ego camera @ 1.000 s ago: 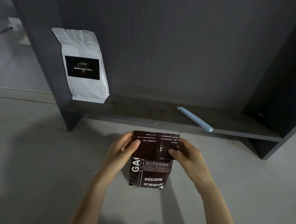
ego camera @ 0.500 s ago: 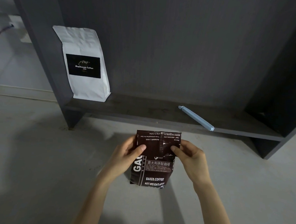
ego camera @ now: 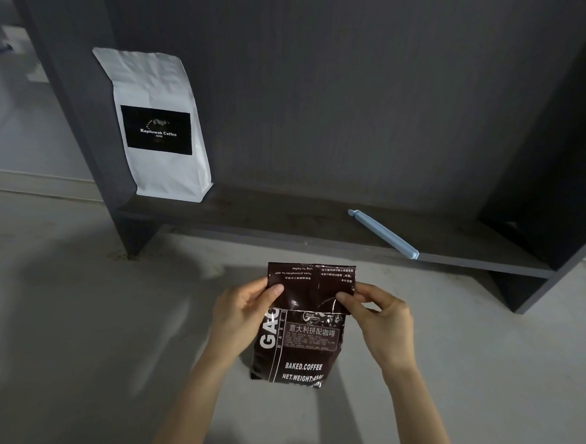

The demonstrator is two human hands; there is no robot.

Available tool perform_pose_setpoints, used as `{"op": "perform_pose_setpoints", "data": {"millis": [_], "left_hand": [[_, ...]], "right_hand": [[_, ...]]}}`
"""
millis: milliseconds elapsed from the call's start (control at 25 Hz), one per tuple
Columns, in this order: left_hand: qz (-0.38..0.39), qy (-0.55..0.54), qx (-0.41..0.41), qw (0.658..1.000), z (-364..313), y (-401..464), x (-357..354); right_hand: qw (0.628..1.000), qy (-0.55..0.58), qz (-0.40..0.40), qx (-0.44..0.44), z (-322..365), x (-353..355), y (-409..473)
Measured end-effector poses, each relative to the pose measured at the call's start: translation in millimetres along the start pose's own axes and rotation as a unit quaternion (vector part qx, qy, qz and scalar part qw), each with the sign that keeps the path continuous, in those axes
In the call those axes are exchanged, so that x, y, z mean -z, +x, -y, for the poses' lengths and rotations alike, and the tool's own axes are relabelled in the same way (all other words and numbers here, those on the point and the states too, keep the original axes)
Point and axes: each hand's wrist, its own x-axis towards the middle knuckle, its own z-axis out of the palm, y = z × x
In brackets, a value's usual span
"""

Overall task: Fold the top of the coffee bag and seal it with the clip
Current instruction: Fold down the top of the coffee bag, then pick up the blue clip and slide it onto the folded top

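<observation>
— Moved since a second back? Barely: brown coffee bag (ego camera: 300, 328) lifted a touch higher over the floor (ego camera: 72, 328), flap turned down further, now covering the upper part of the front panel, back-side print showing upside down on it.

— Grip?

— Both clamped. Left hand (ego camera: 241, 316) pinching the flap's left edge, thumb on the front, fingers behind. Right hand (ego camera: 381, 325) pinching the right edge near the flap's lower corner the same way. Bag held upright, off the ground (or just grazing it, hard to say from above), in front of the shelf's front edge.

— Handling?

— Glossy foil, so probably slippery and springy; likely to unfold if released. Body looks part full and soft rather than stiff, light enough for a two-finger pinch. Best held right at the crease, both ends, then one hand kept on the fold while the other goes for the clip.

— Clip where?

— Pale blue clip (ego camera: 383, 233), lying closed and slanted on the dark shelf (ego camera: 284, 221), its near end at the front edge, right of centre. Untouched, well apart from both hands.

— Anything else there?

— White coffee bag (ego camera: 158, 127) standing at the shelf's back left corner, leaning on the side panel, top closed, contents unseen. Brown bag's contents hidden too.
</observation>
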Motion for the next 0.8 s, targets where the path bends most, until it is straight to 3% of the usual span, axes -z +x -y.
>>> {"op": "perform_pose_setpoints", "data": {"millis": [280,680,800], "left_hand": [[-0.003,-0.03,0.017,0.999,6,4,2],[0.02,-0.124,0.043,0.991,7,8,2],[0.014,-0.132,0.056,0.99,8,10,2]], "right_hand": [[0.999,0.026,0.025,-0.012,-5,-11,7],[0.986,0.045,0.154,0.045,-1,1,27],[0.995,-0.004,0.069,0.071,0,11,47]]}}
